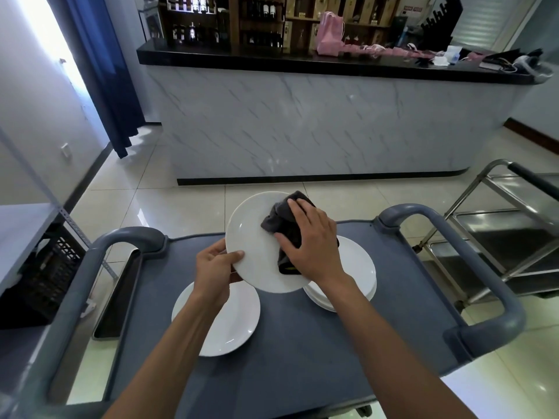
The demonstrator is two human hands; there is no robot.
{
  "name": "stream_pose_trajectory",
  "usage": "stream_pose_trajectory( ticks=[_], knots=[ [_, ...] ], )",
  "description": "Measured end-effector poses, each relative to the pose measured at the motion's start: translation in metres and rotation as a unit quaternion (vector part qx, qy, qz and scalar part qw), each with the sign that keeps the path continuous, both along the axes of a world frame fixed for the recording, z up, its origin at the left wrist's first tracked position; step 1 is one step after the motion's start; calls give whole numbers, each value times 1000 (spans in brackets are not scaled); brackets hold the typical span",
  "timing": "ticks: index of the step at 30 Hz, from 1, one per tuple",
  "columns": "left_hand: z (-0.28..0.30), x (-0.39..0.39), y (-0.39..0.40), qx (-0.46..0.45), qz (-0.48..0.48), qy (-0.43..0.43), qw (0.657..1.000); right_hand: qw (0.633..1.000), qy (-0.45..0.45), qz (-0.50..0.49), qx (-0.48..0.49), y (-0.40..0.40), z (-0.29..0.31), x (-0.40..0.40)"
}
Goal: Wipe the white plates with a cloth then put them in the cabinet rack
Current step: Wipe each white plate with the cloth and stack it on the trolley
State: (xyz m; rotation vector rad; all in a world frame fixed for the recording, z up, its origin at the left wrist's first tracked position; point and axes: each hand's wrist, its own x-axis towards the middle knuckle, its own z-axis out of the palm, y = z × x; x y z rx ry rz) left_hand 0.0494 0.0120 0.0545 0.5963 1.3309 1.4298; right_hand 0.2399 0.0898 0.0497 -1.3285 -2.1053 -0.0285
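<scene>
A round white plate (257, 237) is wiped above a grey plastic cart (302, 343) on a glossy tiled floor, before a marble-patterned counter (317, 122).

The plate is pinched at its near rim by the left hand (216, 267), thumb on top, and a crumpled dark cloth (282, 222) is pressed onto it by the spread, nearly flat right hand (311, 240). One plate (230, 328) lies on the cart at left; a stack (360, 273) sits at right. A steel trolley (499, 237) is seen beside the cart.

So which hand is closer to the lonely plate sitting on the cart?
Left. The left hand grips the raised plate right above the single plate. The right hand presses the cloth farther away, over the plate stack.
</scene>
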Motion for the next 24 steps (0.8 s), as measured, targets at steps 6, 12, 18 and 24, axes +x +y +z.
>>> stream_pose_trajectory(
  ticks=[6, 12, 18, 24],
  knots=[
    [1, 0, -2, 1, 26, -6, 1000, 1000, 8, 1, -14, -31, -15, -8],
    [2, -1, -2, -1, 42, -5, 999, 999, 38, 16, -31, -53, -22, -14],
    [5, 0, 0, 0, 44, -13, 999, 998, 46, 49, -6, -68, -27, -17],
    [-2, 3, 1, -4, 51, -15, 999, 996, 58, 62, 9, -70, -34, 2]
  ],
)
